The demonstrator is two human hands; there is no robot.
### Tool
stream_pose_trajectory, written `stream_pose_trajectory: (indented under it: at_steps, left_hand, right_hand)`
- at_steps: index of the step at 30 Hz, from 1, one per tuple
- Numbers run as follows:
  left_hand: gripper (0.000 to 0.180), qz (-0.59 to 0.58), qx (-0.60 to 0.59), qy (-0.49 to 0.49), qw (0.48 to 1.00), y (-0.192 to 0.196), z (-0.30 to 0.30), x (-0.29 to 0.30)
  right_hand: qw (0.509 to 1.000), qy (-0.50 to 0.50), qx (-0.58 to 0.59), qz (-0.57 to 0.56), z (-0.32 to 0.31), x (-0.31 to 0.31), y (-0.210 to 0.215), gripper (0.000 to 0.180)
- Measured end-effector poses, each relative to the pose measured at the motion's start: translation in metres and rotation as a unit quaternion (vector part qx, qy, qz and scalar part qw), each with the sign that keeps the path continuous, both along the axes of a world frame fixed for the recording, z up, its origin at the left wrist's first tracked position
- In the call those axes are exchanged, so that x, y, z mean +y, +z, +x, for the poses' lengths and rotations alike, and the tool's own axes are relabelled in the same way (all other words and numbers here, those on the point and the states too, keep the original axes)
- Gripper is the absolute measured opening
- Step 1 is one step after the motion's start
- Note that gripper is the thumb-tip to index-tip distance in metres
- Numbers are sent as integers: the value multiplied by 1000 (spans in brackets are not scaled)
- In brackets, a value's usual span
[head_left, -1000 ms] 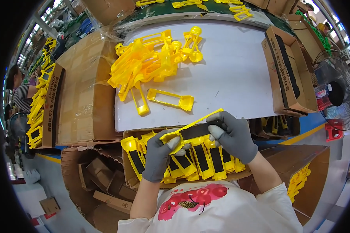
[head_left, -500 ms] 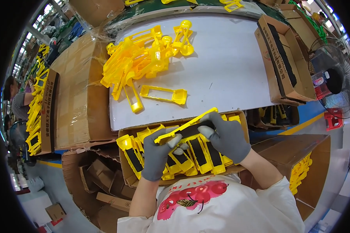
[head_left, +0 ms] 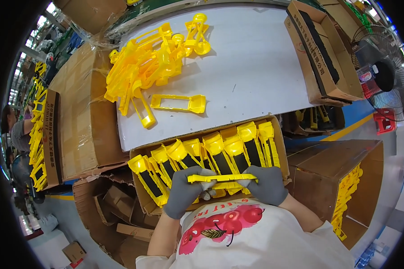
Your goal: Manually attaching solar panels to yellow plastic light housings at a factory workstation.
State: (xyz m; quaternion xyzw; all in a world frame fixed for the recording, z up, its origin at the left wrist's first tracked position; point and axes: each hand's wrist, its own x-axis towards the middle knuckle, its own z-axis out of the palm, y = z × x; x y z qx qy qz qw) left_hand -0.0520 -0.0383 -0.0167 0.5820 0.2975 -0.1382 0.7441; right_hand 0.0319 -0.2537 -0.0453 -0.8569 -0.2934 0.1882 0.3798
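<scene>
We are looking down at one white counter [head_left: 256, 76], lying beyond our grip and taking up most of the view. Four open cardboard boxes are standing around it: one flat box [head_left: 83, 134] off to the left of our grip, one long box [head_left: 316, 85] holding dark strips beyond and to the right, one deep box [head_left: 368, 157] just to the right with yellow parts stacked on edge inside, and one packing box [head_left: 280, 139] directly under our hands. One electric fan [head_left: 386, 85] is sitting far to the right.

On the counter, one tangled heap of yellow parts [head_left: 143, 67] is lying beyond and left of our grip, too jumbled to count, and one single yellow frame [head_left: 179, 103] is lying flat just this side of the heap. Inside the packing box, about seven finished yellow pieces [head_left: 220, 148] with dark inserts are leaning in a row, just beyond our fingers.

We are wearing two grey gloves. Our left hand [head_left: 184, 190] is clamping its fingers around the left end of one yellow frame piece [head_left: 222, 178], and our right hand [head_left: 267, 184] is closing on the right end. We are holding that piece level between both hands, right above the near edge of the packing box.
</scene>
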Motion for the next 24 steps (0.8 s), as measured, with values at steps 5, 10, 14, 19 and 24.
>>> stream_pose_trajectory:
  at_steps: [5,10,14,19,24]
  left_hand:
    - [12,3,13,-20,1000,0,10,-8]
    - [35,226,-107,-22,968,0,17,-8]
    - [42,551,-200,-32,809,-9,19,-5]
    - [52,665,-196,-186,697,-35,9,-28]
    - [56,599,-195,-287,721,-36,-5,-5]
  right_hand:
    - [998,-48,24,-37,-8,-11,-1,30]
    - [998,-9,-19,-57,-12,-16,-4,33]
    - [994,-21,-49,-91,-15,-16,-11,29]
    - [989,-9,-85,-120,-24,-16,-17,43]
    - [983,66,-112,-133,-11,-10,9,72]
